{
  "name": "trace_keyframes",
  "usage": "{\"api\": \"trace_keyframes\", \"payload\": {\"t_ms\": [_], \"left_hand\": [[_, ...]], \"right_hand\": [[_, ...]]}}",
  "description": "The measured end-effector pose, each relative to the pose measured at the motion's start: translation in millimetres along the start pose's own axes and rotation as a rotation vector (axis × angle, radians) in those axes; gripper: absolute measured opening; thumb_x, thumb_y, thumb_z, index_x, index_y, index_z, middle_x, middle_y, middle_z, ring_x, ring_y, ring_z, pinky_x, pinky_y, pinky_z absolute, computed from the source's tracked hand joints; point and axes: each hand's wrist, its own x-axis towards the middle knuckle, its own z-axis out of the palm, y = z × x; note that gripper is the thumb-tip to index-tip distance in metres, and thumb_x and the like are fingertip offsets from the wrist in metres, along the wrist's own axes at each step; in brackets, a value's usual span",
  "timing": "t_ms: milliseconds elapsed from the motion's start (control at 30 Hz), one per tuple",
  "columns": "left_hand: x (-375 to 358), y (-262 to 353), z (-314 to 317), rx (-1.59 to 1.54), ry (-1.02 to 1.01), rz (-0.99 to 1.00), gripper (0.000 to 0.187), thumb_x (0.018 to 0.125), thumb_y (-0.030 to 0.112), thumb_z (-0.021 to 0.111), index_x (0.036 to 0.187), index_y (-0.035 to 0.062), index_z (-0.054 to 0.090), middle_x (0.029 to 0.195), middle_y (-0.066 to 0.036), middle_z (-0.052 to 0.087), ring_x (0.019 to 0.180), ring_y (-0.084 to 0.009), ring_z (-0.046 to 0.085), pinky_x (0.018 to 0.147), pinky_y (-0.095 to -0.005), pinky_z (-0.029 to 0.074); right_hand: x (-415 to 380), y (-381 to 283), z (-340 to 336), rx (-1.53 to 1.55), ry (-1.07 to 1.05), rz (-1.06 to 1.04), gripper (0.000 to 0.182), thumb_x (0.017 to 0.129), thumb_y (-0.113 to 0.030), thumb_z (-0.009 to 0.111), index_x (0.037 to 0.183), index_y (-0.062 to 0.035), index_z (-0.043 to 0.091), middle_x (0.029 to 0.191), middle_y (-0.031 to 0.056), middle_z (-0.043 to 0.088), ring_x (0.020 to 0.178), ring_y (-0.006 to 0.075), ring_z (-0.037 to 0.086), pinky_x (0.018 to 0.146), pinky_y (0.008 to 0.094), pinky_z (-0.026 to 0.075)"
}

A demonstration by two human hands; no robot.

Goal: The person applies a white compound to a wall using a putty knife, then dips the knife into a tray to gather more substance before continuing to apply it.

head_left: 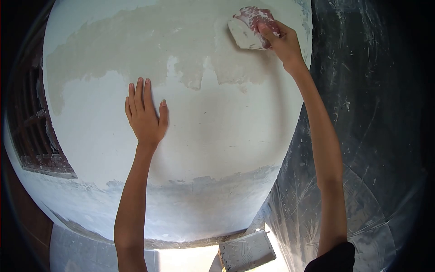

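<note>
My left hand (146, 119) lies flat against the white wall (213, 140), its fingers stretched out just below a damp-looking greyish coat. At the upper right, my right hand (282, 43) is closed around a putty scraper (253, 27). The scraper is reddish and smeared with white putty, and its pale broad edge is at the wall surface. Around it spreads the fresh putty coat (131, 43), with a ragged lower border. Part of the scraper is hidden behind my right fingers.
Below the wall is a rectangular tray (248, 250) coated with putty. A dark barred window (36, 122) borders the wall on the left. Dark plastic sheeting (362, 113) hangs along the right side. Lower down, the wall has a rougher bluish-grey band (195, 204).
</note>
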Motion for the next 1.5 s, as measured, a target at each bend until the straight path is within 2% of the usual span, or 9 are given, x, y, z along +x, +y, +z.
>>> {"api": "trace_keyframes", "payload": {"t_ms": [167, 500, 567, 700, 800, 900, 1100, 1267, 1500], "left_hand": [[0.6, 0.7, -2.4, 0.009, -0.029, -0.007, 0.061, 0.097, 0.026, 0.051, 0.152, 0.0046, 0.038, 0.157, -0.015, 0.037, 0.149, -0.0364, 0.025, 0.119, -0.0544, 0.018], [-0.2, -4.4, -0.2, 0.010, -0.003, 0.020, 0.061, 0.096, 0.027, 0.051, 0.152, 0.0049, 0.038, 0.157, -0.015, 0.037, 0.149, -0.0365, 0.027, 0.118, -0.0548, 0.018], [-2.3, -1.3, 1.7, 0.003, -0.005, 0.012, 0.061, 0.096, 0.027, 0.051, 0.152, 0.0049, 0.039, 0.157, -0.015, 0.037, 0.149, -0.0365, 0.027, 0.118, -0.0551, 0.018], [0.8, -3.2, 0.4, 0.009, -0.006, 0.018, 0.061, 0.097, 0.029, 0.050, 0.152, 0.0052, 0.039, 0.157, -0.015, 0.037, 0.149, -0.0365, 0.027, 0.118, -0.0552, 0.019], [-2.8, -1.3, -1.4, 0.010, -0.017, 0.011, 0.061, 0.097, 0.029, 0.050, 0.152, 0.0053, 0.038, 0.157, -0.015, 0.037, 0.149, -0.0365, 0.027, 0.118, -0.0548, 0.019], [0.2, -4.5, -1.4, 0.009, -0.011, 0.025, 0.061, 0.097, 0.029, 0.051, 0.152, 0.0051, 0.038, 0.157, -0.015, 0.037, 0.149, -0.0366, 0.027, 0.118, -0.0546, 0.019], [-0.4, -3.1, -0.1, 0.004, 0.001, 0.025, 0.061, 0.096, 0.028, 0.051, 0.151, 0.0047, 0.039, 0.156, -0.015, 0.037, 0.149, -0.0367, 0.027, 0.118, -0.0542, 0.019], [0.7, -2.1, -1.1, -0.002, 0.000, 0.019, 0.061, 0.096, 0.027, 0.052, 0.152, 0.0045, 0.039, 0.156, -0.015, 0.037, 0.149, -0.0366, 0.027, 0.118, -0.0540, 0.019], [0.0, -3.1, -1.6, -0.001, -0.003, 0.031, 0.061, 0.096, 0.026, 0.052, 0.151, 0.0043, 0.039, 0.156, -0.016, 0.038, 0.148, -0.0371, 0.027, 0.118, -0.0541, 0.019]], "right_hand": [[-19.7, -2.5, 41.8, -0.343, -0.296, -0.171, 0.042, 0.088, -0.036, 0.076, 0.110, -0.0001, 0.071, 0.087, 0.0120, 0.071, 0.075, 0.0198, 0.066, 0.072, 0.0354, 0.052], [16.3, 29.2, -25.5, -0.433, 0.498, 0.042, 0.043, 0.088, -0.041, 0.072, 0.100, 0.0008, 0.073, 0.088, 0.0144, 0.075, 0.075, 0.0210, 0.071, 0.075, 0.0350, 0.053], [12.6, 26.9, -26.2, -0.201, 0.544, 0.075, 0.046, 0.090, -0.044, 0.075, 0.103, 0.0004, 0.072, 0.085, 0.0023, 0.069, 0.072, 0.0098, 0.060, 0.068, 0.0277, 0.048], [3.8, 15.9, 46.2, 0.113, 0.049, -0.102, 0.043, 0.092, -0.039, 0.074, 0.112, -0.0006, 0.069, 0.092, 0.0037, 0.068, 0.071, 0.0085, 0.056, 0.067, 0.0263, 0.048], [-12.1, -15.4, 86.0, 0.006, 0.039, -0.119, 0.019, 0.089, -0.009, 0.066, 0.107, -0.0013, 0.068, 0.093, 0.0167, 0.073, 0.075, 0.0296, 0.065, 0.067, 0.0325, 0.051], [3.9, 4.2, 83.3, -0.337, 0.275, -0.369, 0.020, 0.096, -0.022, 0.067, 0.096, -0.0023, 0.065, 0.075, 0.0070, 0.065, 0.067, 0.0160, 0.059, 0.062, 0.0302, 0.047], [30.0, 45.0, -23.2, -0.486, 0.680, -0.050, 0.051, 0.087, -0.042, 0.076, 0.110, 0.0028, 0.068, 0.099, 0.0140, 0.073, 0.087, 0.0247, 0.070, 0.082, 0.0353, 0.052], [-5.7, 21.0, 4.1, 0.075, 0.373, -0.010, 0.036, 0.093, -0.031, 0.072, 0.105, 0.0018, 0.066, 0.086, 0.0081, 0.068, 0.068, 0.0127, 0.061, 0.065, 0.0303, 0.049], [-15.9, 14.0, 49.4, -0.273, 0.011, -0.109, 0.041, 0.090, -0.035, 0.073, 0.112, -0.0010, 0.067, 0.089, 0.0120, 0.071, 0.076, 0.0185, 0.065, 0.073, 0.0334, 0.052]]}}
